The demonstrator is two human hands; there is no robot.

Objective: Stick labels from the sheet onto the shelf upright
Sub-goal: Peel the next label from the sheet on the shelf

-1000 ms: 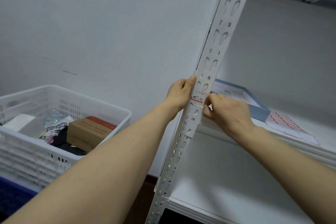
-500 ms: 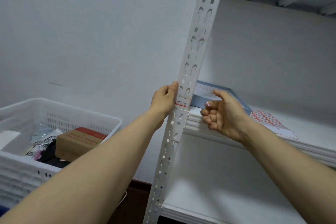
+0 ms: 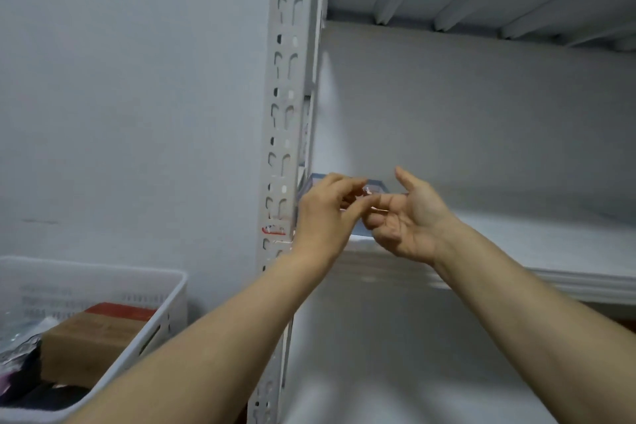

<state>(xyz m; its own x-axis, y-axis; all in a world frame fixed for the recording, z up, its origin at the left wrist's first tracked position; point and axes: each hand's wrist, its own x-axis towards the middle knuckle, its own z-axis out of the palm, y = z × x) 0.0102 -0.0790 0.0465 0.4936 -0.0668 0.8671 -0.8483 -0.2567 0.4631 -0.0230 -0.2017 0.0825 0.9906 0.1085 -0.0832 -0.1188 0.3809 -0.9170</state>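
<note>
The white perforated shelf upright (image 3: 287, 86) runs top to bottom through the middle. One small red-and-white label (image 3: 273, 229) is stuck on its front face at hand height. Both hands meet just right of the upright, above the shelf edge. My left hand (image 3: 323, 217) pinches thumb and forefinger on another small label (image 3: 367, 191), which rests at the tip of my right forefinger. My right hand (image 3: 411, 222) is palm-up with its thumb raised and fingers loosely spread. The label sheet is out of sight.
A blue box (image 3: 380, 182) sits on the white shelf board (image 3: 533, 272) behind my hands. A white plastic basket (image 3: 170, 289) at the lower left holds a cardboard box (image 3: 93, 341) and dark bags. Another shelf board hangs overhead.
My left hand let go of the upright and moved right to meet my right hand, pinching the small label on its fingertip. The view tilted upward, and the sheet left the picture.
</note>
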